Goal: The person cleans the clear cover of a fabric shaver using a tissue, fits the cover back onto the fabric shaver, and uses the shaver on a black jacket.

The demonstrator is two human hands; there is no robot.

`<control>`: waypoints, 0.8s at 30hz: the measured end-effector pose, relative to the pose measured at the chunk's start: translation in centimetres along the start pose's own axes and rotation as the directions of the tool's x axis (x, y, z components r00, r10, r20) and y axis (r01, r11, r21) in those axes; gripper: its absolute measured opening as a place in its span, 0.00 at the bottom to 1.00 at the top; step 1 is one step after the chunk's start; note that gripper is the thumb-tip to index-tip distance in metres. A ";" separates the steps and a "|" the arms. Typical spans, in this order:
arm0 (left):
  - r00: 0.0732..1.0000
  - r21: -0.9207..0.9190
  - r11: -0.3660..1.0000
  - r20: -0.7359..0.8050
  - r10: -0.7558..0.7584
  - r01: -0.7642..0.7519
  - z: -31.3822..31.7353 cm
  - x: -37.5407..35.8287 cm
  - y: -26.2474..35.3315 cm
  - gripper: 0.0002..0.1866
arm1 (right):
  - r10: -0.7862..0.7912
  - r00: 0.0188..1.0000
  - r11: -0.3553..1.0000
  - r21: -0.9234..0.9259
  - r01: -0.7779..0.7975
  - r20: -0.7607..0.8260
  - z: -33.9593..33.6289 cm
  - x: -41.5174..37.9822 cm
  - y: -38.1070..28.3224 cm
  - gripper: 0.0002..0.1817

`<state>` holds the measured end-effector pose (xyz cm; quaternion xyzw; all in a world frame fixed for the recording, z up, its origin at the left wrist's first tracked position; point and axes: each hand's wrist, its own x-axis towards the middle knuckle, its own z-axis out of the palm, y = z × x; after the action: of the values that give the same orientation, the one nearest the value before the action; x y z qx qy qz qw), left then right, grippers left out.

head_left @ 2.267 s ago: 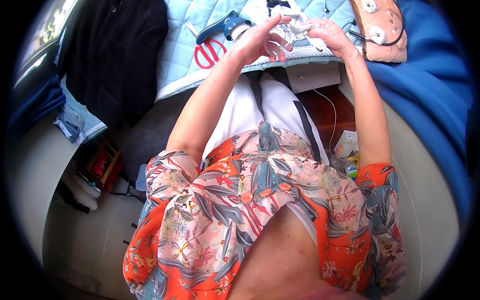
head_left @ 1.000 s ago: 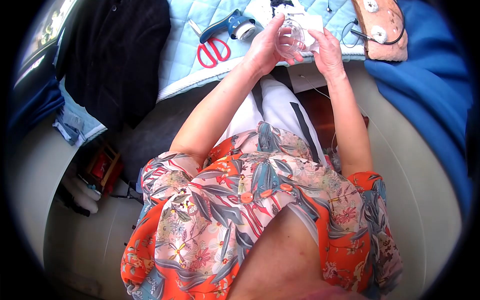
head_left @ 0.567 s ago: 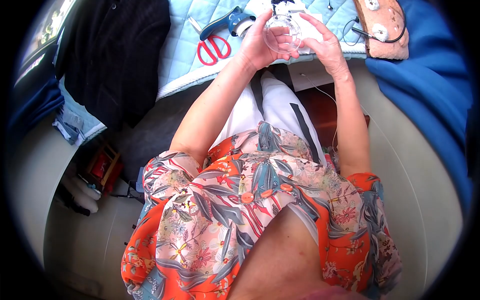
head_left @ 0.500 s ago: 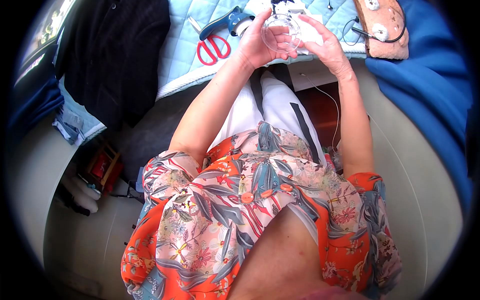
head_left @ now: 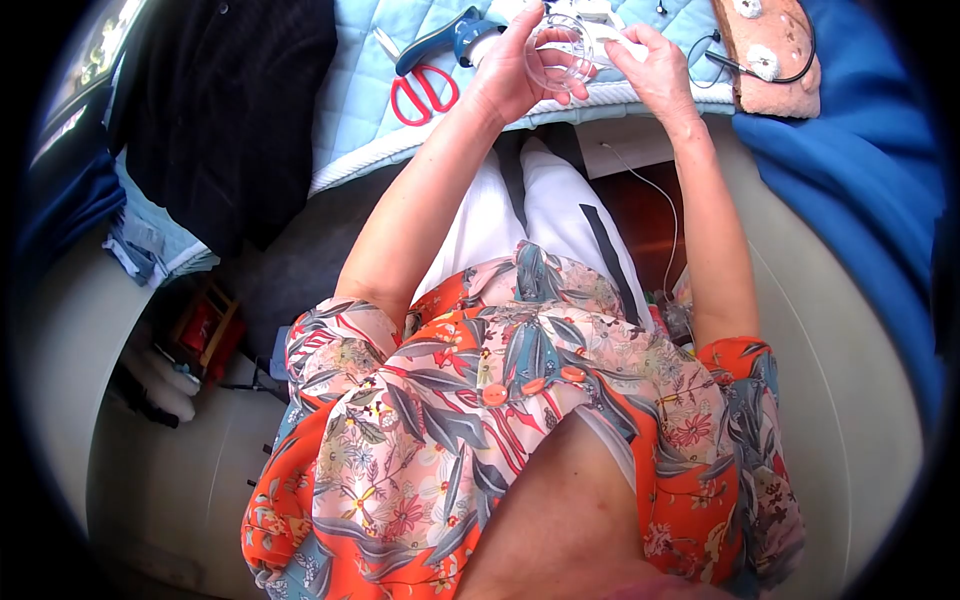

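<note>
In my left hand (head_left: 512,75) is a clear round plastic cover (head_left: 558,52), held at its rim with my fingers spread behind it. My right hand (head_left: 655,72) is just to the right of the cover, apart from it. Its thumb and fingertips are pinched together over a white sheet (head_left: 625,50); whatever they hold is too small to make out. Left of my hands, a blue handled device (head_left: 440,48) with a white round end lies on the light-blue quilted cover (head_left: 360,110). Red-handled scissors (head_left: 425,95) lie close below it.
A black garment (head_left: 225,120) is spread at the left. To the right are a brown plush item (head_left: 770,60) with a black cable (head_left: 740,70) and a blue cloth (head_left: 850,150). A white cord (head_left: 665,200) hangs below the quilt's edge.
My right hand has drawn away from the clear cover, its spread fingers closing into a pinch. My left hand and the cover have shifted slightly up and left.
</note>
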<state>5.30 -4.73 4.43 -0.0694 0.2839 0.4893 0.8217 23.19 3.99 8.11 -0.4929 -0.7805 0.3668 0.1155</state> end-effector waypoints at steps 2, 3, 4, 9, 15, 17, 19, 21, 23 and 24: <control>1.000 0.058 0.998 -0.001 0.027 -0.027 -0.3 0.1 -0.3 0.36 | 0.021 0.999 1.000 0.004 -0.021 0.027 -0.4 0.2 -1.0 0.10; 0.999 0.077 0.996 -0.004 0.043 -0.042 -0.3 0.1 -0.4 0.36 | -0.008 0.998 0.999 0.048 0.006 0.057 -0.5 0.4 -0.9 0.10; 0.998 0.096 0.994 -0.008 0.058 -0.057 -0.3 0.1 -0.5 0.37 | -0.039 0.996 0.995 0.094 0.030 0.086 -0.6 0.6 -0.6 0.10; 0.993 0.179 0.981 -0.068 0.092 -0.079 0.1 0.1 -0.4 0.37 | -0.048 0.985 0.998 0.040 0.042 0.165 -1.1 1.1 -1.6 0.11; 0.982 0.240 0.967 -0.143 0.123 -0.086 0.9 -0.1 -0.5 0.38 | -0.039 0.984 0.999 0.003 0.039 0.172 -0.5 1.4 -2.1 0.11; 0.985 0.236 0.967 -0.117 0.124 -0.094 0.9 -0.3 -0.6 0.38 | -0.015 0.980 1.000 0.028 0.010 0.197 -0.4 1.5 -1.2 0.13; 0.984 0.244 0.965 -0.123 0.132 -0.099 0.8 -0.2 -0.9 0.37 | 0.024 0.979 0.998 -0.059 -0.012 0.204 -0.4 1.7 -1.1 0.14; 0.982 0.251 0.964 -0.139 0.126 -0.088 0.8 0.0 -1.1 0.37 | 0.081 0.970 0.993 -0.107 -0.058 0.230 -0.5 2.0 -1.0 0.15; 0.980 0.261 0.963 -0.166 0.109 -0.063 0.7 0.2 -1.1 0.37 | 0.153 0.949 0.985 -0.117 -0.125 0.275 -0.5 2.4 -0.9 0.15; 0.978 0.267 0.962 -0.178 0.109 -0.059 0.8 0.2 -1.2 0.36 | 0.143 0.953 0.986 -0.124 -0.114 0.268 -0.4 2.4 -0.7 0.15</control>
<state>6.66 -4.91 4.80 0.0046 0.4257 0.4736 0.7710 21.73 6.08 8.47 -0.4923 -0.7737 0.3962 -0.0450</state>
